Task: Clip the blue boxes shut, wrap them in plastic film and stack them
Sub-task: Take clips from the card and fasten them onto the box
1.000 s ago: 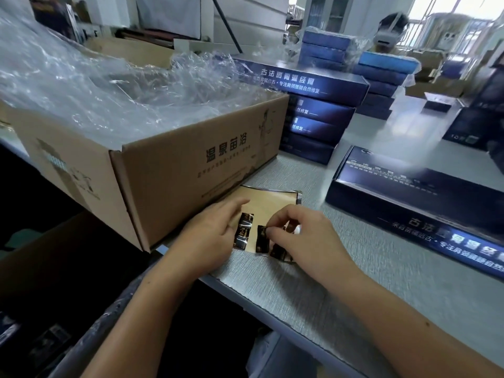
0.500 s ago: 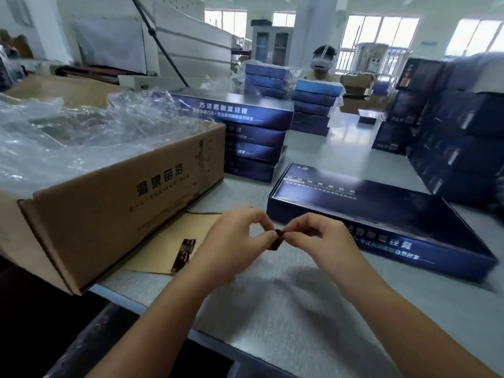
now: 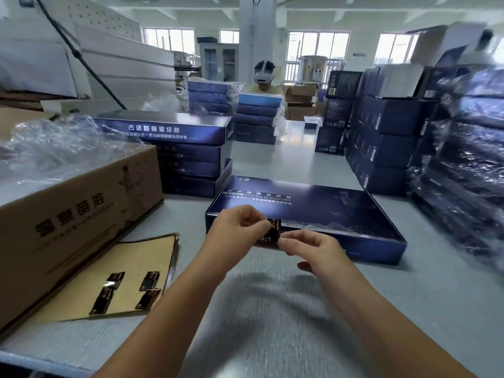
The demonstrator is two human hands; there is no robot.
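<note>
Both hands, left (image 3: 237, 227) and right (image 3: 311, 248), pinch a sticker (image 3: 270, 232) above the box's (image 3: 327, 214) near edge.

Brown carton (image 3: 81, 214) left, person (image 3: 263, 81) beyond

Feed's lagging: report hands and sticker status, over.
Left hand and right hand pinch one dark sticker. Blue box just beyond, flat. Carton left, apart.

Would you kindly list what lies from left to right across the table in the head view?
Cardboard carton, brown backing sheet, left hand, dark label, right hand, film-wrapped stack of boxes.
</note>
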